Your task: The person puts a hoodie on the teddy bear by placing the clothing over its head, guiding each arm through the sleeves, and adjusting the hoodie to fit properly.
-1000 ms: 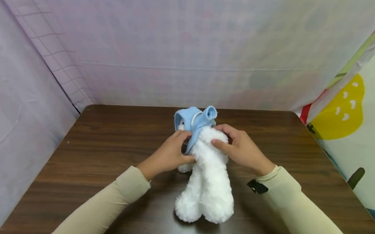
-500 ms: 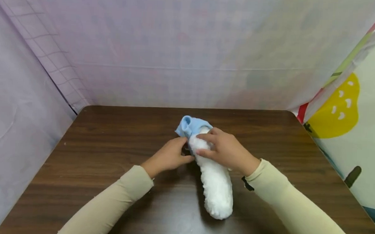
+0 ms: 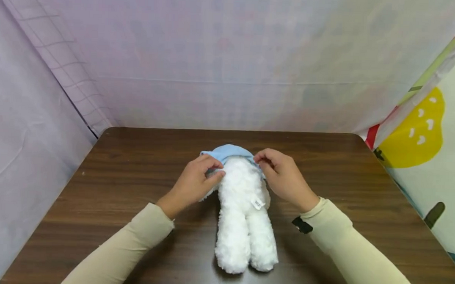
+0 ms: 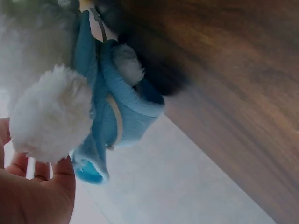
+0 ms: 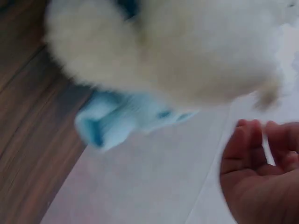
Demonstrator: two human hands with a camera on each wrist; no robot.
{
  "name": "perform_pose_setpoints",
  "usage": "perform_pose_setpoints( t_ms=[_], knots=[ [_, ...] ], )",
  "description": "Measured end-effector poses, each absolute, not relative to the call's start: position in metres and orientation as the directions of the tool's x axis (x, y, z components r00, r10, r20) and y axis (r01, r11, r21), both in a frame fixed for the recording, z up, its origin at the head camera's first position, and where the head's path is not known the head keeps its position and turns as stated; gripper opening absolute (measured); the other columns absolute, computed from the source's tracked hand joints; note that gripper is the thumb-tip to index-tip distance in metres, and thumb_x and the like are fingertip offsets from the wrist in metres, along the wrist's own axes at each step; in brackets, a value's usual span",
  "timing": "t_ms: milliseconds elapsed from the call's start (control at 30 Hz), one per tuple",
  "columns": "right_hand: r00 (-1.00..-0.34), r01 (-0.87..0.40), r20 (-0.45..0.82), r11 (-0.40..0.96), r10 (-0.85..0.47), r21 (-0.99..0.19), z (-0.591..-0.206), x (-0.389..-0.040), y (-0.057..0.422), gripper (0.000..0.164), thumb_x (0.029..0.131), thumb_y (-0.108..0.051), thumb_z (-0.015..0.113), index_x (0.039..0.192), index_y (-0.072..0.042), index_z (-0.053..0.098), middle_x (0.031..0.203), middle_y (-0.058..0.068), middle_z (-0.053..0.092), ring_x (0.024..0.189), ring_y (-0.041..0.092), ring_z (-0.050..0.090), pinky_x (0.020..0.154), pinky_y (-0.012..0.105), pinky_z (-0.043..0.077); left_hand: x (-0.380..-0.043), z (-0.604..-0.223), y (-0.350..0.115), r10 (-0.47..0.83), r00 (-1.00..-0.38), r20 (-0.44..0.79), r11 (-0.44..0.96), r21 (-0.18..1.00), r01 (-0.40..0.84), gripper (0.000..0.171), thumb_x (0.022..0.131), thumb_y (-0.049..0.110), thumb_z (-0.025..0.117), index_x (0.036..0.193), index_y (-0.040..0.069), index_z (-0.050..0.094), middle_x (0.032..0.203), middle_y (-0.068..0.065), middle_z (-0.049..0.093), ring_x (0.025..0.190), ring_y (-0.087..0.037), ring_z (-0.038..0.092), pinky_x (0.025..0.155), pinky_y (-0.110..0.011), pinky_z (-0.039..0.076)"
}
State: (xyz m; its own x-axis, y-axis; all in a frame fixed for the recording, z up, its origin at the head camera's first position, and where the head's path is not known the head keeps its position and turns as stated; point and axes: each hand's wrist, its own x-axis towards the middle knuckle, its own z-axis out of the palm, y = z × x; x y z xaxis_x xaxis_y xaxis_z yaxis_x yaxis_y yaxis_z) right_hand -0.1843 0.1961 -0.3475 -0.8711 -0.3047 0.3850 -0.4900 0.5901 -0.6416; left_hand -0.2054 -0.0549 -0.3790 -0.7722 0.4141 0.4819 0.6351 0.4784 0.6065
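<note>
A white fluffy plush toy (image 3: 240,189) lies lengthwise on the table, legs toward me and a small white tag on its lower back. Bunched round its far end is a blue hooded garment (image 3: 228,151), with a pale cord and a hollow sleeve showing in the left wrist view. My left hand (image 3: 195,178) is at the toy's left upper side, fingertips right at the fur and the garment's edge. On the other side my right hand (image 3: 287,176) has its bent fingers at the blue edge; in the blurred right wrist view they are near the fur. The toy's face is hidden.
A dark brown wooden table (image 3: 142,172) bears the toy. Pale patterned cloth (image 3: 230,74) hangs behind its far edge, and more cloth (image 3: 30,120) hangs on the left. At right is a pale surface with a yellow shape (image 3: 416,133). A black strap piece (image 3: 302,225) is at my right cuff.
The toy has turned from its side so that its back and both legs show. The upright blue sleeve has dropped from sight. My right hand has moved off its top to the right side.
</note>
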Motion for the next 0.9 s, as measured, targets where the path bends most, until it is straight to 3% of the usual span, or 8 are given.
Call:
perform_pose_setpoints(
  t_ms=[167,333,400,533,667,800,900],
  knots=[
    [-0.909,-0.414,0.217,0.707,-0.356,-0.573,-0.364,-0.190,0.201,0.016,0.100,-0.007,0.058,0.113,-0.008,0.066,0.108,0.008,0.063,0.092,0.022,0.062,0.074,0.038,0.052,-0.204,-0.374,-0.050,0.445,-0.862,0.242,0.625,0.605,0.493,0.047,0.096,0.035,0.068,0.133,0.007,0.060,0.127,-0.004,0.056,0.104,-0.019,0.059,0.084,-0.036,0.051],
    [-0.911,-0.394,0.138,0.717,-0.389,-0.575,-0.371,-0.195,0.199,0.033,0.097,-0.012,0.064,0.128,-0.002,0.060,0.123,0.013,0.059,0.112,0.029,0.059,0.089,0.046,0.050,-0.206,-0.364,-0.051,0.509,-0.859,0.063,0.709,0.536,0.459,0.068,0.095,0.037,0.068,0.150,0.006,0.042,0.146,-0.012,0.045,0.134,-0.029,0.043,0.107,-0.044,0.039],
    [-0.906,-0.390,0.101,0.718,-0.411,-0.576,-0.371,-0.196,0.197,0.043,0.097,-0.014,0.065,0.136,0.000,0.054,0.132,0.016,0.055,0.118,0.030,0.056,0.093,0.048,0.048,-0.207,-0.361,-0.052,0.522,-0.853,0.024,0.725,0.514,0.458,0.071,0.095,0.036,0.068,0.151,0.004,0.038,0.148,-0.015,0.043,0.137,-0.032,0.039,0.109,-0.046,0.036],
    [-0.895,-0.374,0.018,0.730,-0.445,-0.572,-0.371,-0.200,0.192,0.060,0.098,-0.019,0.065,0.148,0.000,0.039,0.149,0.021,0.039,0.130,0.033,0.046,0.100,0.049,0.043,-0.209,-0.361,-0.052,0.535,-0.844,-0.035,0.746,0.490,0.452,0.075,0.096,0.035,0.066,0.153,0.001,0.033,0.152,-0.017,0.038,0.140,-0.035,0.034,0.111,-0.046,0.032],
    [-0.890,-0.358,-0.019,0.724,-0.456,-0.590,-0.371,-0.202,0.189,0.070,0.097,-0.021,0.066,0.153,-0.001,0.029,0.156,0.020,0.029,0.138,0.035,0.038,0.105,0.050,0.040,-0.209,-0.362,-0.053,0.532,-0.844,-0.070,0.751,0.500,0.432,0.078,0.096,0.034,0.065,0.155,0.001,0.026,0.157,-0.017,0.030,0.144,-0.036,0.027,0.115,-0.047,0.026],
    [-0.888,-0.370,0.003,0.708,-0.461,-0.601,-0.371,-0.205,0.186,0.072,0.095,-0.017,0.069,0.152,0.002,0.029,0.153,0.023,0.035,0.137,0.035,0.039,0.105,0.051,0.039,-0.210,-0.366,-0.054,0.522,-0.852,-0.043,0.738,0.523,0.426,0.077,0.095,0.030,0.068,0.154,0.000,0.028,0.156,-0.018,0.032,0.143,-0.036,0.029,0.115,-0.046,0.026],
    [-0.881,-0.396,0.036,0.692,-0.472,-0.603,-0.372,-0.207,0.184,0.066,0.092,-0.013,0.071,0.146,0.003,0.036,0.143,0.023,0.046,0.130,0.033,0.047,0.103,0.049,0.041,-0.211,-0.369,-0.053,0.517,-0.856,0.009,0.713,0.549,0.437,0.072,0.092,0.026,0.073,0.149,0.000,0.038,0.146,-0.018,0.047,0.135,-0.032,0.043,0.110,-0.044,0.034]
  ],
)
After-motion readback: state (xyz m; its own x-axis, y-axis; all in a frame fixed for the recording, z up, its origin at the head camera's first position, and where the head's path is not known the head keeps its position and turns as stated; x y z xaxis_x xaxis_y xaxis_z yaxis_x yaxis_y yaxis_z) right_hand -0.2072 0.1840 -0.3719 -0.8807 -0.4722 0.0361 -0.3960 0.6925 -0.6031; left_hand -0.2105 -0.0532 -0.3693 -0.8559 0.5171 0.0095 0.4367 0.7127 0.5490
